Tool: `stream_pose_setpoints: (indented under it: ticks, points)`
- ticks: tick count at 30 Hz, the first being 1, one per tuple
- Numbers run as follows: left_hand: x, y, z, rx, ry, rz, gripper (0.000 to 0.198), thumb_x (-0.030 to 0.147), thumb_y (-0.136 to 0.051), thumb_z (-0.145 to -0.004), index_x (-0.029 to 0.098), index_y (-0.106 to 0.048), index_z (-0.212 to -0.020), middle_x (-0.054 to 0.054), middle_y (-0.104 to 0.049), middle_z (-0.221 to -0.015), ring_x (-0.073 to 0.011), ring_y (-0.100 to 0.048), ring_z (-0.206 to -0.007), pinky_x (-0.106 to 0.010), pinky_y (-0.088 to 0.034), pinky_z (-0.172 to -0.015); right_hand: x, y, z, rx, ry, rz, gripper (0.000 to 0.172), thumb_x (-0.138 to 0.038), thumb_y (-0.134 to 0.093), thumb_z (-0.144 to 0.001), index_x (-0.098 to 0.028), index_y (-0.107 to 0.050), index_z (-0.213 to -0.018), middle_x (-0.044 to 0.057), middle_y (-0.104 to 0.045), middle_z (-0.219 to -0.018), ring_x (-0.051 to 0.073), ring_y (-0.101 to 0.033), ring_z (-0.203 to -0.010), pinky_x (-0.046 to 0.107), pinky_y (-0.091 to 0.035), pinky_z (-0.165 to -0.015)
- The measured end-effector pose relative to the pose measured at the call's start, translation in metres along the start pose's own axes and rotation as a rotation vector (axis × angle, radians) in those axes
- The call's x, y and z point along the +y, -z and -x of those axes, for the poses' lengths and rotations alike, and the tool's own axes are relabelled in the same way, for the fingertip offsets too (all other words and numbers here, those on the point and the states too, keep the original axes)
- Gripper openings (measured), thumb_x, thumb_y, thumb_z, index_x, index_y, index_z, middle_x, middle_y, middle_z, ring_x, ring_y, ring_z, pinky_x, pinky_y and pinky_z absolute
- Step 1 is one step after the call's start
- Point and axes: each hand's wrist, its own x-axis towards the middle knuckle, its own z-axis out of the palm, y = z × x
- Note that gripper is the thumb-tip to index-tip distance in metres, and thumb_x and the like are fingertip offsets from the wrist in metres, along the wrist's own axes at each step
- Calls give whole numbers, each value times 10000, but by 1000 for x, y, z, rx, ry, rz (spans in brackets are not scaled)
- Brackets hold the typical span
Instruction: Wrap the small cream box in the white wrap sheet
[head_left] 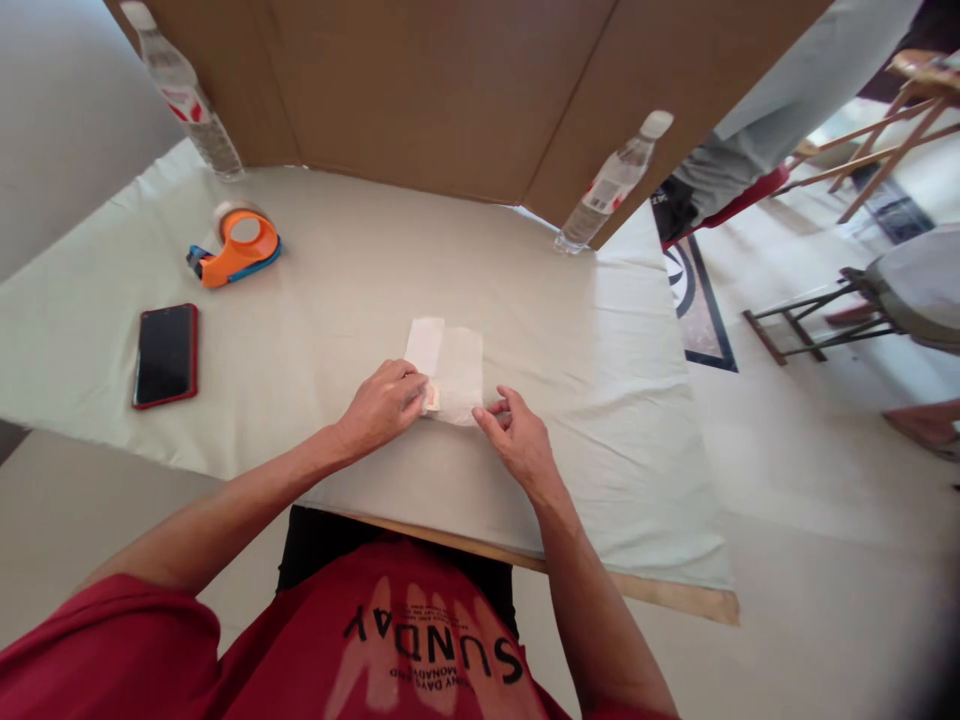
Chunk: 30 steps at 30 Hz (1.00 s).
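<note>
A thin white paper sheet (461,365), looking like a tissue with a fold line along its left part, lies flat on the cloth-covered table in front of me. My left hand (384,405) is at its lower left, fingers bent and closed on a small pale piece (432,398) with faint reddish marks. The fingers hide part of that piece, so its kind is unclear. At the lower right corner of the sheet is my right hand (517,437), its thumb tip at the edge and the fingers loosely curled and apart from the thumb, holding nothing visible.
On the left lie a phone (166,355) in a red case and an orange tape dispenser (244,245). Two clear bottles (196,110) (611,188) stand against a brown cardboard panel (412,90) behind. Other people and folding stools (832,315) are to the right.
</note>
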Motion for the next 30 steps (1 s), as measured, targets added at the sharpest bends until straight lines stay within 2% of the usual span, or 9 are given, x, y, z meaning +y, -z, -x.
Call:
stream_pose_setpoints:
  ticks: [7,11,15,20,25,30]
  points:
    - [8,5,0,-67,38,-40,221,164,-510,-916,157,-706,-1018,-116,-681,-1039,-234,-599,-982,-350,-510,-859,-13,-11,-9,-24,5,38,651,-497,-591,-845,-127,-507,-1374,74,-714,-881,251,-659,-773,388,-493,-755]
    - [10,9,-3,-101,26,-104,217,189,-508,-931,152,-713,-991,-116,-685,-1027,-234,-586,-937,-351,-495,-841,-11,-18,-14,33,41,-65,662,-486,-614,-826,-162,-486,-1389,67,-709,-902,221,-634,-713,363,-489,-714]
    - [13,14,-6,-159,37,-129,214,186,-511,-931,149,-715,-985,-121,-685,-1030,-243,-594,-967,-344,-491,-821,-12,-27,-21,88,14,-192,724,-536,-623,-804,-161,-463,-1403,57,-678,-892,193,-593,-664,344,-480,-673]
    - [18,17,-9,-222,87,-138,205,189,-510,-936,157,-708,-980,-121,-675,-1067,-231,-612,-964,-308,-484,-742,-19,-36,-25,96,10,-240,777,-458,-645,-773,-99,-431,-1428,-23,-584,-691,203,-568,-661,340,-462,-693]
    - [22,16,-9,-245,101,-151,209,188,-496,-942,151,-700,-961,-126,-663,-1073,-220,-614,-929,-292,-472,-698,-27,-37,-22,121,36,-262,704,-350,-609,-768,-83,-465,-1403,-67,-510,-621,174,-528,-613,317,-441,-673]
    - [26,17,-11,-276,119,-181,220,187,-485,-945,151,-700,-969,-132,-650,-1076,-222,-611,-901,-286,-463,-664,-41,-36,-21,130,61,-390,639,-372,-607,-796,-112,-498,-1370,-93,-424,-588,147,-477,-579,304,-435,-656]
